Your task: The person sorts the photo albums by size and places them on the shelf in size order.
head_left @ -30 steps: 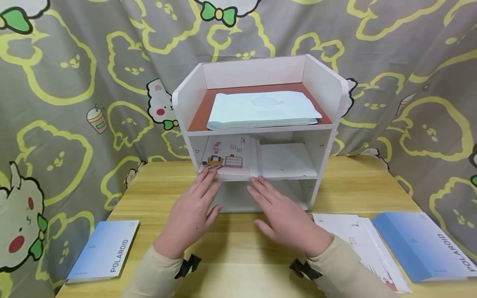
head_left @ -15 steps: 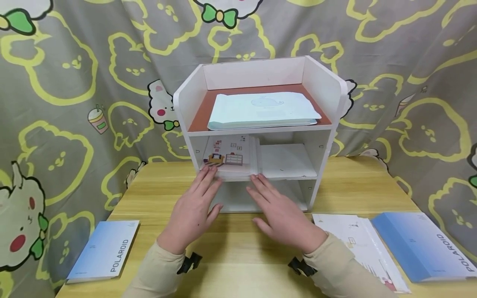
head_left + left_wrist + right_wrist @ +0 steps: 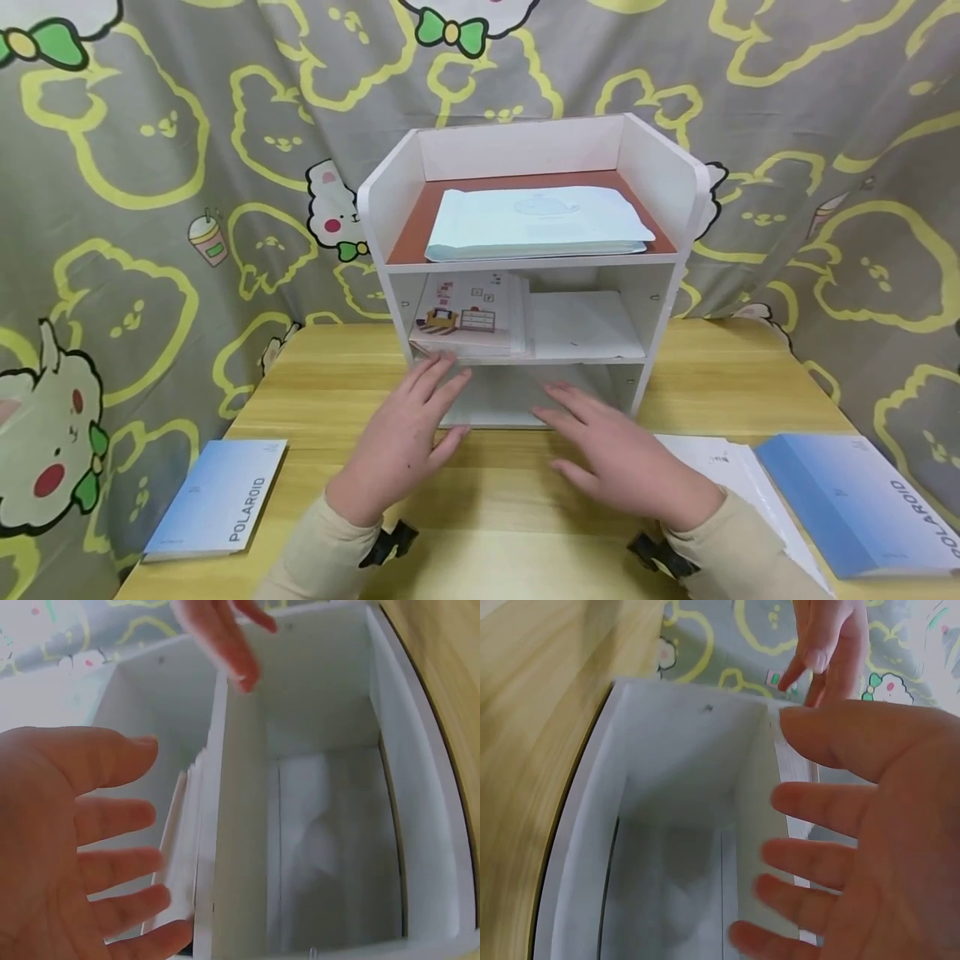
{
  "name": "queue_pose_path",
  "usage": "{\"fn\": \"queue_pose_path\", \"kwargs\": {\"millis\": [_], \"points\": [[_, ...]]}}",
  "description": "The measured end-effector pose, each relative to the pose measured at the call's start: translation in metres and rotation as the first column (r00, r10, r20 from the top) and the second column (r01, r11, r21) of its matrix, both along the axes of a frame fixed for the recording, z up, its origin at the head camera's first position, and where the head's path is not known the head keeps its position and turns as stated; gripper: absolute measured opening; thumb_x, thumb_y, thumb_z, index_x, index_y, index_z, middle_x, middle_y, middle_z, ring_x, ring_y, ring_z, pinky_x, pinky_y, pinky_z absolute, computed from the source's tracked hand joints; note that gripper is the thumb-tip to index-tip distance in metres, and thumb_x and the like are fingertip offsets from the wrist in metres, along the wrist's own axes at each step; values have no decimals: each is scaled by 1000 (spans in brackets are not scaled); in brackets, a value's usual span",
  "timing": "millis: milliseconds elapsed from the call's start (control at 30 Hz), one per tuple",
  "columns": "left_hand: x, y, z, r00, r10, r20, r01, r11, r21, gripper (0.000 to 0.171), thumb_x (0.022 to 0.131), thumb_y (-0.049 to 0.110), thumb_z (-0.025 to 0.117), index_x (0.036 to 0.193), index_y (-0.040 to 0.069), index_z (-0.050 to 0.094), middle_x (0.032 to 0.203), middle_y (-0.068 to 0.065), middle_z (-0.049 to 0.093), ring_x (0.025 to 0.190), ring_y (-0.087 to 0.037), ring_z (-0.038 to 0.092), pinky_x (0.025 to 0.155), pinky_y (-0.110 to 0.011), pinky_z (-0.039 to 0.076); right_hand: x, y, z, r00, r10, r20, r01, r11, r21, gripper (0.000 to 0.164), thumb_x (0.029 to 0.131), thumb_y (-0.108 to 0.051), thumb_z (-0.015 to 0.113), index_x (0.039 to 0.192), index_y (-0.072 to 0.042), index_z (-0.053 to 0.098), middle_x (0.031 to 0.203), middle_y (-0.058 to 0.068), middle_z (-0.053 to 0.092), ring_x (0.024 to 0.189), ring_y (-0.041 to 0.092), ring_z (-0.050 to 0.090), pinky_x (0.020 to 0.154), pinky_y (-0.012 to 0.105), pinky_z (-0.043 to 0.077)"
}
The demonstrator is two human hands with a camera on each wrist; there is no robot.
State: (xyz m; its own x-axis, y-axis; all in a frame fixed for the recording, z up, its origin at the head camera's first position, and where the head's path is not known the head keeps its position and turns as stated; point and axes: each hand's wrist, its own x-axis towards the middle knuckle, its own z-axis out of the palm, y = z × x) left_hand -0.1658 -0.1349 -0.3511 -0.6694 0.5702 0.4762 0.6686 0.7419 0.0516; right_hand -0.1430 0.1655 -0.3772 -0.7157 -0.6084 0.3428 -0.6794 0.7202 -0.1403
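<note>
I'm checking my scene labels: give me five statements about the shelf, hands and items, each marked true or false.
1. The white three-tier shelf unit stands on the yellow wood-grain table. True.
2. The flat pale-blue packet lies on the bottom tier. False: the packet lies on the reddish-brown top tier.
3. The white booklet printed with furniture is on the middle tier. True.
4. The left hand grips the packet. False: the left hand's fingers are spread, holding nothing.
5. The right hand holds nothing. True.
</note>
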Motion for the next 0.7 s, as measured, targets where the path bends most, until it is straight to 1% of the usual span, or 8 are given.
{"fn": "queue_pose_path", "kwargs": {"millis": [100, 200, 267, 333, 433, 500, 600, 700], "points": [[4, 4, -3, 997, -13, 75, 12, 1000, 17, 66, 92, 34, 75, 150, 12, 50, 156, -11, 42, 141, -30, 40, 114, -47, 36, 6, 17, 0, 999, -16, 28, 15, 999, 31, 63, 92, -35, 74, 147, -12, 53, 152, 11, 47, 137, 32, 46, 108, 51, 43], [6, 9, -9, 988, -23, 153, 20, 1000, 22, 67, 94, 37, 73, 151, 16, 48, 154, -7, 45, 138, -25, 45, 112, -44, 40, 12, 38, 0, 996, -45, 79, 40, 998, 56, 61, 94, -36, 73, 146, -11, 54, 146, 12, 53, 131, 32, 52, 104, 51, 47], [7, 13, -14, 980, -31, 199, 28, 999, 15, 66, 95, 40, 71, 152, 16, 47, 152, -6, 48, 136, -23, 47, 110, -43, 42, 15, 51, 0, 988, -78, 130, 69, 995, 73, 59, 95, -39, 71, 145, -12, 55, 143, 11, 55, 128, 32, 55, 100, 51, 50], [8, 16, -20, 970, -39, 239, 39, 999, 6, 65, 95, 42, 68, 151, 16, 48, 150, -6, 50, 135, -23, 49, 109, -43, 43, 17, 65, -2, 973, -128, 193, 112, 990, 91, 58, 95, -41, 70, 145, -15, 55, 143, 10, 55, 127, 32, 56, 97, 52, 51], [8, 21, -28, 949, -43, 314, 49, 999, -10, 63, 97, 43, 66, 151, 15, 48, 147, -5, 53, 132, -24, 52, 107, -46, 45, 17, 85, -7, 946, -192, 260, 169, 980, 107, 59, 95, -42, 71, 146, -17, 55, 142, 9, 56, 124, 34, 58, 93, 54, 52], [9, 23, -35, 930, -38, 366, 50, 999, -22, 61, 98, 42, 64, 151, 16, 48, 145, -3, 55, 129, -24, 55, 105, -46, 47, 17, 99, -12, 931, -229, 284, 205, 972, 111, 62, 93, -41, 72, 147, -15, 54, 142, 13, 56, 124, 38, 57, 92, 56, 52], [8, 27, -43, 901, -26, 433, 54, 997, -53, 58, 100, 41, 62, 151, 16, 49, 142, -1, 58, 122, -21, 60, 100, -45, 51, 20, 119, -19, 913, -256, 318, 235, 966, 103, 69, 91, -41, 75, 147, -8, 52, 141, 24, 53, 120, 46, 57, 89, 61, 51], [7, 29, -49, 877, -20, 480, 65, 995, -79, 57, 99, 42, 63, 149, 16, 51, 137, -1, 62, 113, -17, 64, 97, -42, 53, 24, 135, -25, 880, -290, 376, 271, 957, 105, 77, 88, -45, 76, 147, -3, 49, 142, 38, 44, 116, 54, 56, 85, 63, 52]]}}
